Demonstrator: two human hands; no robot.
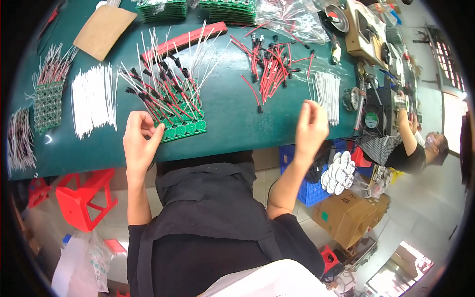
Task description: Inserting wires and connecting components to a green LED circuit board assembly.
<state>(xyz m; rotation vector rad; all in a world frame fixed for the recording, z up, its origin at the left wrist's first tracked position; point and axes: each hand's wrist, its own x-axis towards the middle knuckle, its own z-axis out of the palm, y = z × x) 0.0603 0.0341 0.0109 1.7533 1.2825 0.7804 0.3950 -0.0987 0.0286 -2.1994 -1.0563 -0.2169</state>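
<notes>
A green circuit board panel [184, 129] with rows of round sections lies near the table's front edge. Many red, black and white wires with black connectors stand up from it. My left hand [140, 138] is curled at the panel's left front corner, thumb and fingertips closed on its edge. My right hand [313, 126] hovers beside a bundle of straight white wires [327, 99], fingers pressed together. Thin pale wires run close to those fingertips, but whether they are pinched is hard to see. Between the hands, farther back, spreads a loose pile of red wires with black connectors [273, 69].
Left of the panel lie more white wires [94, 101] and a wired board panel [48, 104]. A red bar [185, 40] sits behind it; stacked green boards [227, 11] stand at the back. Tools and a scale-like device [365, 37] line the right. Another person [413, 148] works there.
</notes>
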